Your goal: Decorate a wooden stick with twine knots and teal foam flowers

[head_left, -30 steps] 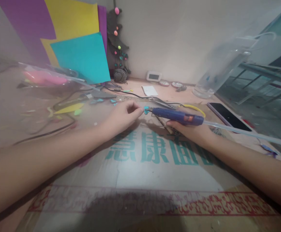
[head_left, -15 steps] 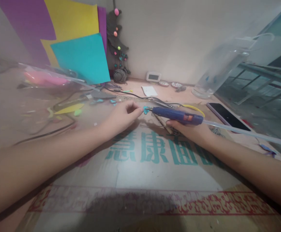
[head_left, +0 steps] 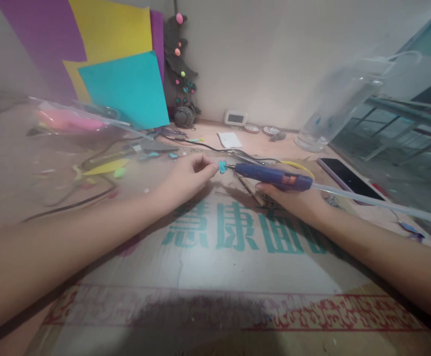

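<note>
Holding the glue gun point(head_left: 265, 175) partly hides the right hand point(head_left: 296, 199).

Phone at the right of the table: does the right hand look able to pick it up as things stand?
Probably not while the right hand is wrapped around the glue gun; in this view, the clear glue stick also crosses the near end of the phone.

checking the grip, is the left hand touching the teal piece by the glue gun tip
Touching. The head view shows the left hand pinching the teal piece at its fingertips, with no gap between them.
</note>
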### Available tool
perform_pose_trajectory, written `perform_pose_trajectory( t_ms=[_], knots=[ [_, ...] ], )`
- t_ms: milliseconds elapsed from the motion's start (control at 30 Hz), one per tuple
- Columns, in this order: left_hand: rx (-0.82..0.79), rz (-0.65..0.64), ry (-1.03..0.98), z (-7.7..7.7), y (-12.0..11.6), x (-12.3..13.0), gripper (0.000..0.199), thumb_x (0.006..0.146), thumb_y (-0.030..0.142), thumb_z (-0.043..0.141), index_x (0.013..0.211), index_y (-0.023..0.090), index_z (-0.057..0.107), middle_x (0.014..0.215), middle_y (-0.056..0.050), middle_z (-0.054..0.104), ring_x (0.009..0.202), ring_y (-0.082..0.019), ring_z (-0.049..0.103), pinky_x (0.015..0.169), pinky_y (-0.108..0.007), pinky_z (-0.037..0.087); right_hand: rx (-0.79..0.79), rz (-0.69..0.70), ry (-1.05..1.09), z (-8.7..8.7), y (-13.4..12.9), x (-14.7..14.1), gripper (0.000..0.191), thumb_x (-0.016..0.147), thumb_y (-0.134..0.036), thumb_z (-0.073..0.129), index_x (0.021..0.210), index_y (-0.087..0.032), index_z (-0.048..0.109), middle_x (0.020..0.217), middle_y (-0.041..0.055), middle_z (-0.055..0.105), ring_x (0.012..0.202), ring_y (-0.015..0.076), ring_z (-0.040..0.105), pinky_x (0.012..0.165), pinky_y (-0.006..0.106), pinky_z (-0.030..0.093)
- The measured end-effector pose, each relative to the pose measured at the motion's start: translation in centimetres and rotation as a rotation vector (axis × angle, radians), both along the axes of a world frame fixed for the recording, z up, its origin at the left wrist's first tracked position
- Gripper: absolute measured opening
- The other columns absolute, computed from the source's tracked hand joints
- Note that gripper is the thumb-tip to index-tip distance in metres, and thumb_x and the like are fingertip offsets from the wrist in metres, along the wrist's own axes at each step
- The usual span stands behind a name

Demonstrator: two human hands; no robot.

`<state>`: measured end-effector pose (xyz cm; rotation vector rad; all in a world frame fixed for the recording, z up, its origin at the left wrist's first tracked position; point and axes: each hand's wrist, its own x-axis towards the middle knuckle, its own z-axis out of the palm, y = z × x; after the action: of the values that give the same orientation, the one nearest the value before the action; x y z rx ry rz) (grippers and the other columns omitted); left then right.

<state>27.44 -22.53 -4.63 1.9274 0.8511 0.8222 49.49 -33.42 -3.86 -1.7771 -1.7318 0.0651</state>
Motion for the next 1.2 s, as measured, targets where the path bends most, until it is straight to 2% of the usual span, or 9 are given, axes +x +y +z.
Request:
perform_pose_trajectory(
  t_ms=[500,700,800,900,1033,1133,1200],
  knots=[
    [-0.022,0.03,-0.025,-0.1,0.3,0.0,0.024,0.086,0.038,0.059,0.07,0.02,0.057,0.076,-0.002,0.064,0.074,-0.017,0.057,0.072,-0.029,0.043,-0.004,0.006,0.013,0.1,0.0,-0.3,0.022,0.079,-0.041,0.069,0.07,-0.025,0.057,0.065,0.0006,0.061,0.063,0.0202,0.059,0.058,0.035,0.046],
    [-0.059,0.033,-0.067,-0.5,0.7,0.0,0.022,0.086,0.038,0.06,0.073,0.02,0.058,0.078,-0.001,0.064,0.076,-0.017,0.059,0.073,-0.029,0.044,-0.005,0.036,0.033,0.6,-0.3,-0.2,0.016,0.08,-0.04,0.07,0.077,-0.025,0.065,0.074,0.0016,0.068,0.072,0.0217,0.064,0.063,0.034,0.05],
    [-0.072,0.037,-0.067,-0.3,0.5,0.1,0.021,0.086,0.036,0.06,0.072,0.02,0.057,0.076,-0.001,0.063,0.075,-0.017,0.059,0.07,-0.028,0.044,0.022,0.038,0.165,1.6,-0.7,-0.2,0.027,0.092,-0.045,0.057,0.082,-0.025,0.071,0.085,0.0041,0.073,0.079,0.0217,0.068,0.064,0.033,0.051],
    [-0.065,0.016,-0.05,-0.2,0.0,0.2,0.022,0.085,0.035,0.06,0.071,0.019,0.057,0.074,0.0,0.063,0.07,-0.016,0.058,0.067,-0.027,0.043,0.09,-0.011,0.325,2.6,-0.6,0.2,0.039,0.098,-0.052,0.046,0.09,-0.026,0.074,0.095,0.0053,0.075,0.083,0.0223,0.07,0.058,0.031,0.049],
    [-0.047,-0.044,-0.017,-0.3,-0.2,0.3,0.022,0.086,0.038,0.06,0.074,0.019,0.058,0.071,0.001,0.063,0.065,-0.015,0.057,0.062,-0.026,0.043,0.058,-0.097,0.274,4.1,1.6,1.4,0.033,0.089,-0.054,0.061,0.092,-0.024,0.075,0.09,0.0067,0.075,0.079,0.0242,0.07,0.054,0.031,0.048],
    [-0.037,-0.039,-0.002,-0.6,-0.1,0.3,0.022,0.088,0.038,0.059,0.077,0.019,0.059,0.074,0.0,0.064,0.065,-0.014,0.057,0.061,-0.026,0.043,0.038,-0.132,0.158,4.8,5.0,2.7,0.035,0.082,-0.054,0.069,0.091,-0.021,0.074,0.082,0.0077,0.074,0.07,0.0227,0.066,0.057,0.033,0.05],
    [-0.019,-0.029,-0.002,-0.6,0.0,0.2,0.023,0.088,0.038,0.06,0.076,0.019,0.059,0.075,0.0,0.064,0.068,-0.015,0.058,0.063,-0.027,0.043,-0.047,-0.178,0.102,4.7,7.7,3.9,0.04,0.079,-0.055,0.072,0.099,-0.02,0.074,0.081,0.0072,0.073,0.063,0.0204,0.062,0.056,0.034,0.048]
  ],
)
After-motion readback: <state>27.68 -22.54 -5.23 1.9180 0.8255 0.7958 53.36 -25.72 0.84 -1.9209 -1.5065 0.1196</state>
